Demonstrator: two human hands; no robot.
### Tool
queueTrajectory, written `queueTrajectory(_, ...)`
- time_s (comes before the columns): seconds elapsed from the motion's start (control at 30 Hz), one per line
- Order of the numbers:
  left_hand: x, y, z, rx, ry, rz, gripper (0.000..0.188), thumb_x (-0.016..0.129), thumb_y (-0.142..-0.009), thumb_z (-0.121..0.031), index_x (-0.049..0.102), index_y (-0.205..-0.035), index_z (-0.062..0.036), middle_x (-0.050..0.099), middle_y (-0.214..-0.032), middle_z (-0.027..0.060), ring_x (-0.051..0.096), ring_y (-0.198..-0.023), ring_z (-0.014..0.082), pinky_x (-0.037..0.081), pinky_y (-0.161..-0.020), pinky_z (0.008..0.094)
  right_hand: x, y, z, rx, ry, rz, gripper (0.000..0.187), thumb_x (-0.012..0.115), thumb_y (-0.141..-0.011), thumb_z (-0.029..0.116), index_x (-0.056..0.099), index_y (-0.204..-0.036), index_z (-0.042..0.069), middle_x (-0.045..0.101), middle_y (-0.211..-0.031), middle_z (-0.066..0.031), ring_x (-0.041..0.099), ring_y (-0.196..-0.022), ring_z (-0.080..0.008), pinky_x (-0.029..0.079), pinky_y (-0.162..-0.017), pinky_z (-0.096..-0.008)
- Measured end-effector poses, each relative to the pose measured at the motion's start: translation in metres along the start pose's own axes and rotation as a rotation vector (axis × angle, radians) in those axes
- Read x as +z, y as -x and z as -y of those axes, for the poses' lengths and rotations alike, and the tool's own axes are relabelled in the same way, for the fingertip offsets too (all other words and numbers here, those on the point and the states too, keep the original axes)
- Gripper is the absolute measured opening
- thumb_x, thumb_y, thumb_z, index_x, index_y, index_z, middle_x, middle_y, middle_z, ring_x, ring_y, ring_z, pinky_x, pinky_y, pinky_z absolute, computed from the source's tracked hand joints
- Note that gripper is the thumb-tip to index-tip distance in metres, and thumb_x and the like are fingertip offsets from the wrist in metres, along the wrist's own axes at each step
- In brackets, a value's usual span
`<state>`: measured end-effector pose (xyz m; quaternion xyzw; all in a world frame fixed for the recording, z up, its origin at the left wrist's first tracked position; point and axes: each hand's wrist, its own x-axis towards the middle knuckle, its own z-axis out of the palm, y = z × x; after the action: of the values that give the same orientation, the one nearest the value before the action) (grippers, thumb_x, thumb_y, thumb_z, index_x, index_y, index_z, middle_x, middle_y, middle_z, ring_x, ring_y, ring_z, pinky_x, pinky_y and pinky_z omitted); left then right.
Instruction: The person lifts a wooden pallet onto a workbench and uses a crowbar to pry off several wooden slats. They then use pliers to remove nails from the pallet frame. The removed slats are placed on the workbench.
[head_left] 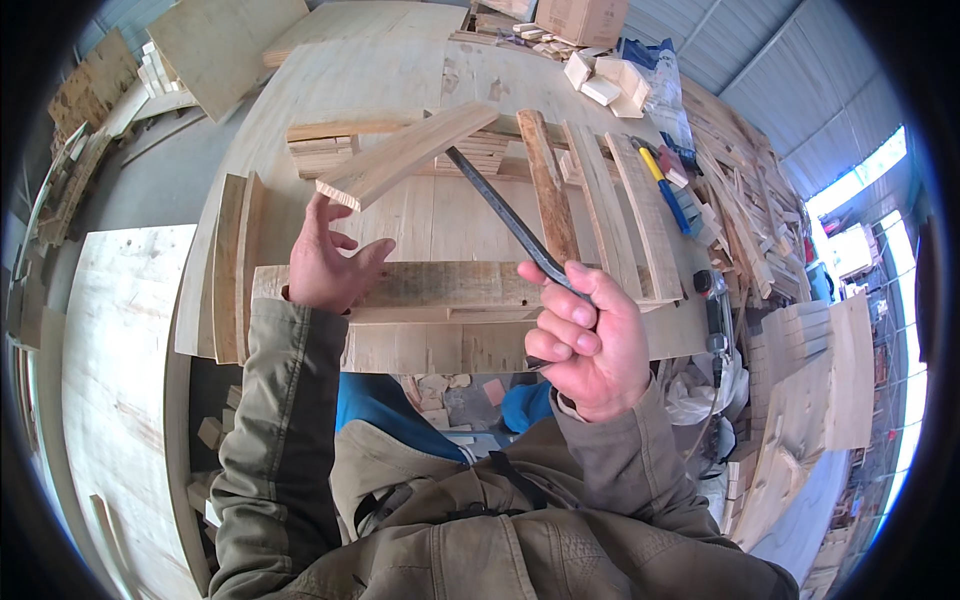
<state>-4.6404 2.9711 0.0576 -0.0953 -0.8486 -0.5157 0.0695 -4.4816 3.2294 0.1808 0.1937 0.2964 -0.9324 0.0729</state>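
Grips a dark bar [500, 212] in the closed right hand [590, 340], above the near half of the table [380, 75]. Points it forward and to the left, away from the body. Slants along its long axis from the fist at lower right to a narrow tip at upper left. Shows a short dark end below the curled fingers too. Has the tip just beside the right edge of a pale board [410, 150]; cannot tell whether touching.

Runs the opposite way along the board's long axis: from a near end at lower left to a far end at upper right. Turns the end grain toward the body and a broad face upward.

Holds the left hand [335, 262] at the board's near end, half open, with thumb well apart from the fingers. Hides some fingertips behind the wood, so cannot tell whether gripping or only touching.

Has a crosspiece [430, 285] lying left to right beneath both hands. Beyond the bar, to the right, points a brown strip [546, 185] and two pale slats [601, 208] away from the body. Lies near those, at the far right: a yellow-and-blue tool [660, 183].
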Motion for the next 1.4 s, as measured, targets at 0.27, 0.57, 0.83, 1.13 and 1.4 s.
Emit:
queueTrajectory(0.27,-0.002,-0.001,-0.005,0.144,0.374,-0.037,0.115,0.094,-0.081,-0.026,0.022,-0.168,-0.0081,0.052,-0.153,0.0188,0.062,-0.129,0.0276,0.054,-0.103,0.0393,-0.025,-0.012,-0.018,-0.072,0.223,-0.033,0.030,0.054,-0.108,0.020,0.065,-0.123,-0.003,0.042,-0.064,0.0068,0.036,-0.048,-0.0066,0.040,-0.056,-0.0313)
queueTrajectory(0.57,0.001,-0.004,-0.035,0.203,0.417,-0.114,0.067,0.081,-0.088,0.009,0.054,-0.148,-0.0009,0.066,-0.134,0.0099,0.068,-0.115,0.0164,0.059,-0.099,0.0310,-0.059,-0.028,-0.039,-0.236,0.370,-0.133,0.021,0.061,-0.105,0.014,0.064,-0.121,0.001,0.045,-0.067,0.0026,0.038,-0.049,-0.0086,0.041,-0.053,-0.0322)
queueTrajectory(0.83,-0.006,-0.028,-0.066,0.257,0.372,-0.197,0.051,0.085,-0.090,-0.001,0.063,-0.136,0.0008,0.071,-0.118,0.0071,0.069,-0.102,0.0123,0.058,-0.090,0.0274,-0.035,-0.015,0.044,-0.334,0.095,-0.034,0.025,0.061,-0.106,0.014,0.063,-0.129,0.003,0.054,-0.082,-0.0006,0.045,-0.062,-0.0068,0.042,-0.059,-0.0282)
queueTrajectory(1.13,-0.012,-0.072,-0.137,0.398,0.186,-0.252,0.045,0.087,-0.090,-0.017,0.071,-0.126,0.0036,0.074,-0.104,0.0072,0.071,-0.090,0.0107,0.057,-0.079,0.0263,0.016,-0.025,0.107,-0.422,-0.076,0.250,0.029,0.057,-0.111,0.017,0.060,-0.129,-0.005,0.059,-0.092,-0.0057,0.051,-0.070,-0.0104,0.047,-0.063,-0.0302)
queueTrajectory(1.4,-0.020,-0.046,-0.115,0.234,0.015,-0.143,0.045,0.088,-0.086,-0.015,0.071,-0.122,0.0047,0.065,-0.091,0.0009,0.059,-0.082,0.0064,0.050,-0.072,0.0236,-0.028,-0.014,0.054,-0.361,0.295,0.016,0.023,0.061,-0.104,0.010,0.062,-0.126,0.003,0.053,-0.081,-0.0004,0.045,-0.061,-0.0088,0.040,-0.059,-0.0300)
